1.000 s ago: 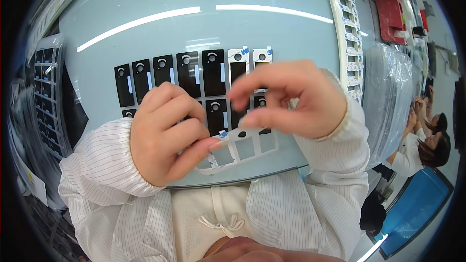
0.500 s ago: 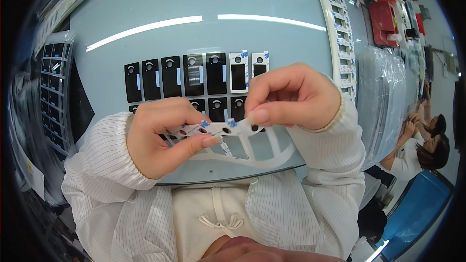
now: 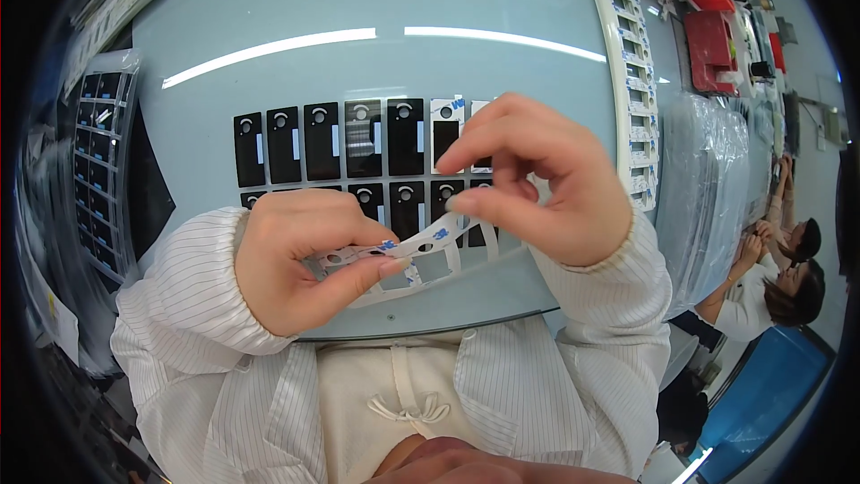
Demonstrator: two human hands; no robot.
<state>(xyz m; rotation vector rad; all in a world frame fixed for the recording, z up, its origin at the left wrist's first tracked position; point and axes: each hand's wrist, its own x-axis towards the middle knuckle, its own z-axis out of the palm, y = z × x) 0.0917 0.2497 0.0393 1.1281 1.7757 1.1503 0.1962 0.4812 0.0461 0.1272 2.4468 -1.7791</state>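
My left hand [image 3: 296, 255] is closed, pinching a white die-cut adhesive strip [image 3: 437, 235] with round holes, thin cross-bars and blue printed marks between thumb and forefinger. The strip rises to the right and passes behind my right hand [image 3: 551, 179]. That hand's forefinger and thumb are apart, with the thumb tip at the strip's upper edge; whether the thumb touches it I cannot tell. Beyond the hands lie two rows of black rectangular panels [image 3: 322, 143], each with a round hole near its top. A white adhesive frame [image 3: 447, 108] covers one panel's border; another is partly hidden.
At right stands a long pale tray [image 3: 614, 72] of adhesive frames, beside plastic-wrapped sheets [image 3: 703, 188] and red bins [image 3: 710, 45]. At left, a clear tray [image 3: 125, 81] holds black panels. Two people [image 3: 778, 278] sit at far right.
My right hand's forefinger and thumb have parted from their pinch on the strip, and the hand has risen slightly. The strip's right part is lifted and bent upward. My left hand keeps its hold.
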